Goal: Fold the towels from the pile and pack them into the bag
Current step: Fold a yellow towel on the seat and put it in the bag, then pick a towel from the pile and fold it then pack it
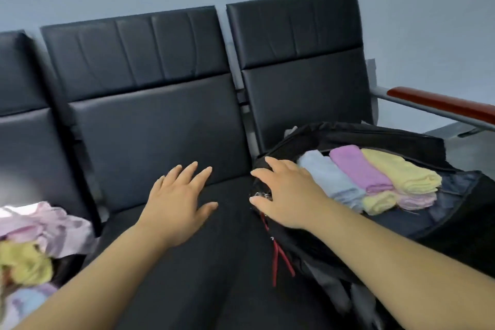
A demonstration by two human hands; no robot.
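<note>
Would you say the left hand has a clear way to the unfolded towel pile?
Probably yes: the left hand is open and empty, and only bare black seat lies between it and the towel pile at the lower left.

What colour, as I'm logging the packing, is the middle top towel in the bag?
The middle towel is purple, seen best in the head view.

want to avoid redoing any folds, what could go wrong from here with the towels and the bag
1. The right hand rests on the edge of the bag, right beside the folded blue towel. Tugging the bag there could knock the packed row askew.
2. The pile is a tangle of pink, yellow and blue cloth. If the left hand, open and empty, pulls one towel, others may drag along with it.
</note>
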